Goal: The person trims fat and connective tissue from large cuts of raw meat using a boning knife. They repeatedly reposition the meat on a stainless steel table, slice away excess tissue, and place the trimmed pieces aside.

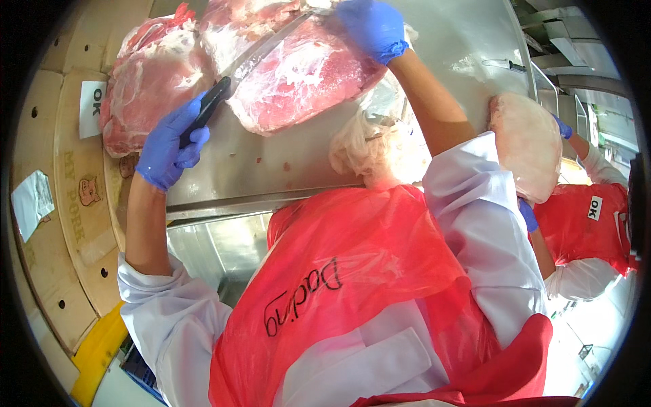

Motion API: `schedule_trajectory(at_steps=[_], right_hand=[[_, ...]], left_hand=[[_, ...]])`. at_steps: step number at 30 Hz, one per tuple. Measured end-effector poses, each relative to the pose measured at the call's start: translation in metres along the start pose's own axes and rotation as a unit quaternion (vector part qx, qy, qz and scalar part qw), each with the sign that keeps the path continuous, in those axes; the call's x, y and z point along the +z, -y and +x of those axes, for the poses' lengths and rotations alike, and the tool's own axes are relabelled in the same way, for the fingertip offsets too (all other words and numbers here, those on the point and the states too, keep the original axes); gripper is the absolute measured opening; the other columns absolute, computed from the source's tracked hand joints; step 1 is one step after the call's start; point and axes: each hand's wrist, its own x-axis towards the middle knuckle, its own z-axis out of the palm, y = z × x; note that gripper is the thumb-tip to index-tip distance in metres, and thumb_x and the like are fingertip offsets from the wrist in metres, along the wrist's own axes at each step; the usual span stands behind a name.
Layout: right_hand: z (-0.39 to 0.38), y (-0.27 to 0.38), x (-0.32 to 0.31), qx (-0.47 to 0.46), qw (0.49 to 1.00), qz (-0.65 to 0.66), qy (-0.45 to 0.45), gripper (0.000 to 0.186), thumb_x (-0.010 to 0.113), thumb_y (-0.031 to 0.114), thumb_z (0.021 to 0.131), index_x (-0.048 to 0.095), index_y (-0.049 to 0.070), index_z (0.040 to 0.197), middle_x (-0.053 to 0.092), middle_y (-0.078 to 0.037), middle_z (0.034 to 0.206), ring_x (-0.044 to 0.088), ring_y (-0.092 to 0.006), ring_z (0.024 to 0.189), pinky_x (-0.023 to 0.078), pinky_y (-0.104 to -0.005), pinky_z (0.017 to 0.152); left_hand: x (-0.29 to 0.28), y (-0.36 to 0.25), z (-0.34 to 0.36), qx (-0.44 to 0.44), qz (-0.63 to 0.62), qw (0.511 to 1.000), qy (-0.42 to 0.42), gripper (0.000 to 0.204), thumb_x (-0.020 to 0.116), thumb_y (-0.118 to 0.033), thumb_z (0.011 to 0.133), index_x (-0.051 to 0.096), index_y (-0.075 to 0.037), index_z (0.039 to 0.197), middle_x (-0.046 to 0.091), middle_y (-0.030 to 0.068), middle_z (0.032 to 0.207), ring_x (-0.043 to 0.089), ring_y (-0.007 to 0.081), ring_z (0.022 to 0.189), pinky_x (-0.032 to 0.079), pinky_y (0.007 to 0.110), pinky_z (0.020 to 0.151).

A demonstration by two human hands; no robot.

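My left hand (173, 146), in a blue glove, is closed around the black handle of a long knife (264, 51). Its blade slants up to the right across a large piece of raw pink meat (305, 81), the tip near my other hand. At the meat's far right edge is my right hand (371, 28), also blue-gloved; it is blurred and its fingers are mostly hidden. A second raw piece (159, 81) with white fat lies to the left, touching the first. Beside the meat, nearer to me, sits a pale, crumpled heap of trimmings or film (373, 146).
The metal table (271, 163) has its raised edge just in front of me. Cardboard boxes (74, 176) stand along the left. At right, a co-worker's gloved hands (563, 127) hold a large pale slab of meat (525, 146).
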Motion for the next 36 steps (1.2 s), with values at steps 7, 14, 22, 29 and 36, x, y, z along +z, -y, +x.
schedule_trajectory(at_steps=[7, 14, 22, 29, 36], right_hand=[[0.010, 0.007, 0.003, 0.061, 0.992, -0.045, 0.105, 0.018, 0.065, 0.021, 0.087, 0.075, 0.016, 0.101, 0.072, -0.010, 0.098, 0.068, -0.0325, 0.092, 0.056, -0.0431, 0.083], [0.000, -0.012, 0.021, 0.290, 0.920, 0.259, 0.040, 0.022, 0.063, 0.022, 0.098, 0.075, 0.004, 0.101, 0.073, -0.016, 0.098, 0.068, -0.0299, 0.085, 0.054, -0.0400, 0.079], [-0.035, -0.053, 0.049, 0.223, 0.901, 0.370, -0.032, 0.021, 0.062, 0.017, 0.101, 0.075, 0.002, 0.106, 0.075, -0.009, 0.095, 0.066, -0.0171, 0.079, 0.055, -0.0360, 0.075], [-0.044, -0.047, 0.040, 0.415, 0.782, 0.465, -0.007, 0.025, 0.060, 0.022, 0.103, 0.072, 0.000, 0.102, 0.072, -0.006, 0.091, 0.063, -0.0146, 0.082, 0.053, -0.0336, 0.079], [-0.052, -0.095, 0.024, 0.388, 0.863, 0.300, -0.120, 0.038, 0.063, 0.034, 0.100, 0.071, -0.002, 0.106, 0.073, -0.012, 0.092, 0.064, -0.0185, 0.083, 0.053, -0.0363, 0.077]], left_hand=[[-0.020, 0.003, 0.005, -0.029, -0.053, 0.997, 0.052, 0.044, 0.055, -0.038, 0.104, 0.053, -0.014, 0.141, 0.055, -0.0011, 0.075, 0.037, 0.0035, 0.044, 0.027, 0.018, 0.037], [0.000, -0.019, -0.033, 0.058, 0.236, 0.970, -0.024, 0.043, 0.055, -0.030, 0.105, 0.058, -0.013, 0.145, 0.055, -0.0024, 0.078, 0.039, 0.0027, 0.053, 0.030, 0.020, 0.047], [0.021, 0.002, -0.047, 0.318, 0.454, 0.821, -0.137, 0.040, 0.066, -0.017, 0.099, 0.063, -0.008, 0.138, 0.074, 0.0069, 0.095, 0.064, 0.0088, 0.084, 0.052, 0.028, 0.080], [0.073, -0.058, -0.083, 0.291, 0.618, 0.705, -0.192, 0.038, 0.069, -0.014, 0.096, 0.067, -0.014, 0.134, 0.073, 0.0169, 0.112, 0.072, 0.0190, 0.099, 0.053, 0.031, 0.088], [0.117, -0.119, -0.075, 0.242, 0.705, 0.653, -0.132, 0.038, 0.066, -0.018, 0.098, 0.066, -0.013, 0.136, 0.073, 0.0169, 0.107, 0.069, 0.0182, 0.088, 0.053, 0.032, 0.084]])
